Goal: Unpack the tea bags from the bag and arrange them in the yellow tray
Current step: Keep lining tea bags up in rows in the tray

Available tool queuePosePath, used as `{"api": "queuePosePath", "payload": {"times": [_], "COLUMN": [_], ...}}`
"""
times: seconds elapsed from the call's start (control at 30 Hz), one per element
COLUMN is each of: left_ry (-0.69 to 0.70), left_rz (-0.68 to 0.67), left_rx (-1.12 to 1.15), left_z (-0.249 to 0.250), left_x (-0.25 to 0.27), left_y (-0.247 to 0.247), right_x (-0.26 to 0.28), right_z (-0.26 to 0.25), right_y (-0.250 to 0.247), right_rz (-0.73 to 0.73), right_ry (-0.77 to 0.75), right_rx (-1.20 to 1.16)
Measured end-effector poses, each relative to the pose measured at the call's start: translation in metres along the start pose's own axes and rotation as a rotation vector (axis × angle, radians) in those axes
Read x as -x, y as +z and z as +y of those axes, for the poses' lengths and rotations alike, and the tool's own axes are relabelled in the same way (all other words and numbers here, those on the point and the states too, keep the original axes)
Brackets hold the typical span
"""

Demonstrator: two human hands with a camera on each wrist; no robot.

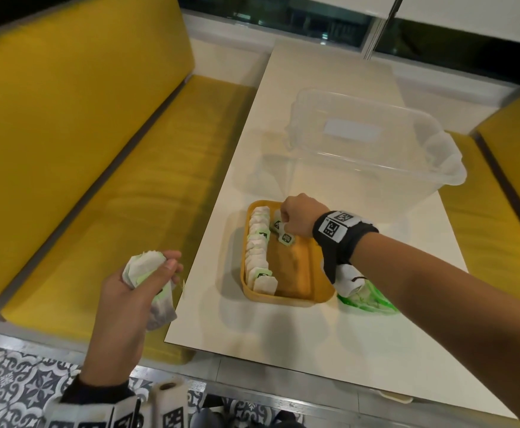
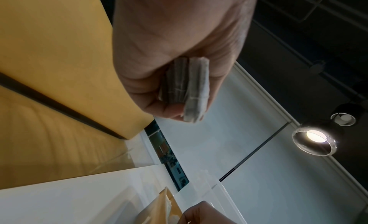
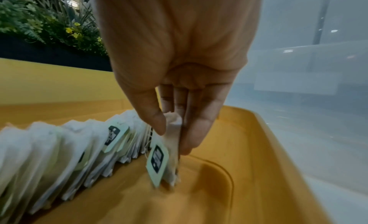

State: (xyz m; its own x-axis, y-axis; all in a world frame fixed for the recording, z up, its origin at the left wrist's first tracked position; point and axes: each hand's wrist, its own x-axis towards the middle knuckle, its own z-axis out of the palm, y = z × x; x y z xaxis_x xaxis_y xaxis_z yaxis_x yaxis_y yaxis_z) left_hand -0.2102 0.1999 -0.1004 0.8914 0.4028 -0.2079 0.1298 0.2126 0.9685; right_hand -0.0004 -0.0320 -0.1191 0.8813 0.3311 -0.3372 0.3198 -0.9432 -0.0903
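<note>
At the far end of the yellow tray, the right hand pinches a tea bag upright on the floor beside the standing row — only the wrist view shows this. The left hand clutches a bundle of tea bags off the bench — the green bag lies by the tray.

Looks like café or restaurant booth, not home. Yellow padded bench with high back on one side of long white table, second yellow seat opposite. Patterned floor tiles below. Dark ceiling with spot lamp. Planter with ferns and yellow flowers behind seat.
</note>
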Motion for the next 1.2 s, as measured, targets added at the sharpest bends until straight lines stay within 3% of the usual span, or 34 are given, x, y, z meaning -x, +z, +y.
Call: {"api": "queuePosePath", "payload": {"times": [0.3,0.8,1.2], "left_ry": [-0.016,-0.011,-0.017], "left_rz": [-0.004,-0.005,0.018], "left_rx": [-0.007,0.0,-0.012], "left_z": [-0.002,-0.004,-0.005], "left_x": [-0.003,-0.013,-0.011], "left_y": [0.001,0.004,0.003], "right_x": [0.0,0.01,0.013], "right_z": [-0.003,-0.012,-0.017], "right_y": [-0.004,-0.001,-0.006], "right_rz": [0.164,0.26,0.193], "right_ry": [0.042,-0.001,0.013], "right_rx": [-0.085,0.013,0.201]}}
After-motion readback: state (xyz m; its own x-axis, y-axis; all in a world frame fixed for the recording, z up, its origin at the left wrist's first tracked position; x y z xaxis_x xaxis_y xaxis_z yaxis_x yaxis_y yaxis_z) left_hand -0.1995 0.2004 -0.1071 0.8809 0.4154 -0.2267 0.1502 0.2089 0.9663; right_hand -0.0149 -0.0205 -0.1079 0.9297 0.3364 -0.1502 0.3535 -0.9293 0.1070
